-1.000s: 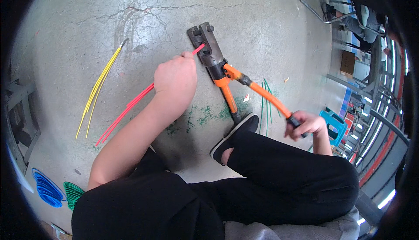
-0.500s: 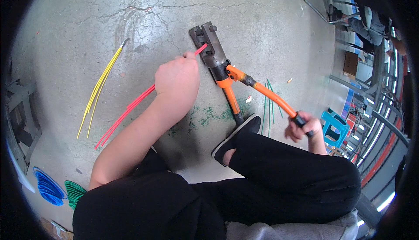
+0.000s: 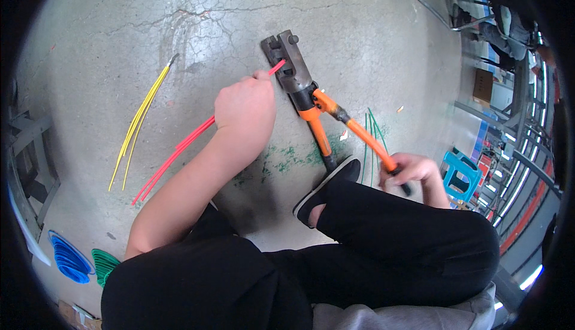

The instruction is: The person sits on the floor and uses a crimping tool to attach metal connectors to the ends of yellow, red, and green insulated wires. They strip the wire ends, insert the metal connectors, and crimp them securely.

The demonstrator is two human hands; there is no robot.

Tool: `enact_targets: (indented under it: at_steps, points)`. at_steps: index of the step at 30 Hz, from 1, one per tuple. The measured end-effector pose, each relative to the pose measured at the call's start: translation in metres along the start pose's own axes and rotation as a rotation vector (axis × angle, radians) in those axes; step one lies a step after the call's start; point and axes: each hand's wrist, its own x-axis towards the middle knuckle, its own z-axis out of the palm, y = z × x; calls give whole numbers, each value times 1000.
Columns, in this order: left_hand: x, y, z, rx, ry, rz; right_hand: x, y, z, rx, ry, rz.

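Right of centre, an orange handle (image 3: 370, 144) is encircled by the curled fingers of the right hand (image 3: 417, 171), while at centre red wires (image 3: 197, 131) are pinched by the left hand (image 3: 245, 105) and could be dragged from the metal tool head (image 3: 294, 69), upper centre, if that pinch is loosened.

Cool, fairly bright light covers the grey cracked concrete floor (image 3: 353, 6), with a pale, whitish glare in the upper left, left of centre. A soft-edged dark shadow falls at lower centre, left of the black shoe with a pale sole edge (image 3: 326, 189). The black cloth trousers (image 3: 395, 240) swallow most detail. The bare right hand (image 3: 413, 171) looks slightly blurred. White light strips (image 3: 530, 275) glare at lower right. Fisheye distortion bends the right side; black vignetting rounds the corners.
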Motion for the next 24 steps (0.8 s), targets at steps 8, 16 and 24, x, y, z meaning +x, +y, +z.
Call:
enact_targets:
  at_steps: [8,16,24]
  points:
    - [0,-2,0,-14,-10,-2,-9,-4,-10,-103,-96,-73]
    - [2,2,-1,-29,23,35,22,36,14,-128,138,234]
    - [-2,-3,-4,15,1,7,-12,-4,-2,325,-99,-401]
